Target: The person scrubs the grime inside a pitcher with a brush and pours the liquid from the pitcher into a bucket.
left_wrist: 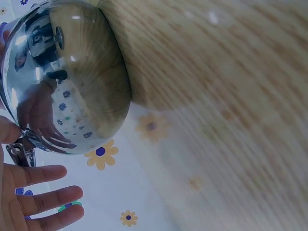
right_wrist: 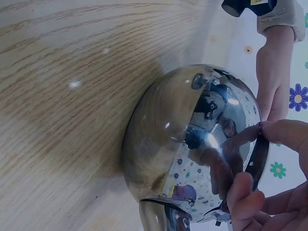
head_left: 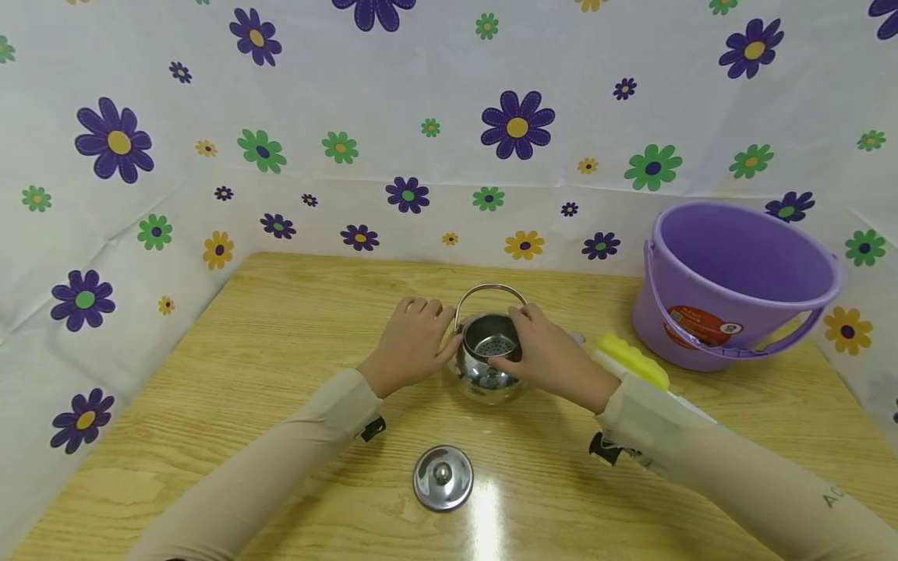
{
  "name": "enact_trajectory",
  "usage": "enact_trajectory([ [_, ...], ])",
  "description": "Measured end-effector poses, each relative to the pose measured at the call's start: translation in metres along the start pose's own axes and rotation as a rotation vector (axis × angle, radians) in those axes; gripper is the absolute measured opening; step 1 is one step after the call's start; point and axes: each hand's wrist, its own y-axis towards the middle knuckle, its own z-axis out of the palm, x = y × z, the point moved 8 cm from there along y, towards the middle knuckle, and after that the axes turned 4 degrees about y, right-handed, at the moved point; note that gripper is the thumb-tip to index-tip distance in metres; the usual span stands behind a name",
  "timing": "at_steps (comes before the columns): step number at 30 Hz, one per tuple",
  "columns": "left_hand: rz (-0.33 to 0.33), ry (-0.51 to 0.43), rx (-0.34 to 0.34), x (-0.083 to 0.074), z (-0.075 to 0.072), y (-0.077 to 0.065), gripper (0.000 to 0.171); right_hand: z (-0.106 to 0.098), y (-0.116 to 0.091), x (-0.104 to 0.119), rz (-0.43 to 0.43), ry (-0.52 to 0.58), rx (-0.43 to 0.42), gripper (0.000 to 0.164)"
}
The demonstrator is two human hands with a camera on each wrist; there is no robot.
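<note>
A shiny steel teapot (head_left: 484, 383) stands on the table with its hoop handle (head_left: 491, 287) upright. Inside its mouth is a tea strainer (head_left: 495, 345) with a perforated bottom. My right hand (head_left: 554, 354) reaches over the mouth from the right, thumb and bent fingers pinching the strainer's rim. At the left side my left hand (head_left: 414, 343) touches the teapot by the handle's hinge; its thumb is at the rim and its other fingers (left_wrist: 50, 197) are extended and spread. The spout (right_wrist: 166, 216) shows in the right wrist view. Nearer me lies the round steel lid (head_left: 443, 478), knob up.
A purple bucket (head_left: 744, 273) stands at the back right, its handle hanging down in front. Beside my right forearm lies a yellow sponge-headed brush (head_left: 634, 361), partly hidden by the sleeve. A flower-patterned sheet (head_left: 449, 156) hangs behind the wooden table (head_left: 316, 312).
</note>
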Motion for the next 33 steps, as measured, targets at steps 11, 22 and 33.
enact_trajectory([
  [11,-0.004,-0.003,0.011,-0.001,0.003,-0.001,0.037,0.003,-0.002,-0.001,-0.024,0.004,0.010,0.074],
  [22,0.005,-0.009,-0.022,-0.002,0.002,-0.001,0.036,-0.005,-0.012,0.002,-0.111,0.012,-0.082,0.068],
  [33,0.018,0.027,-0.030,-0.001,-0.001,-0.001,0.039,-0.013,-0.054,0.061,-0.543,-0.077,-0.325,0.034],
])
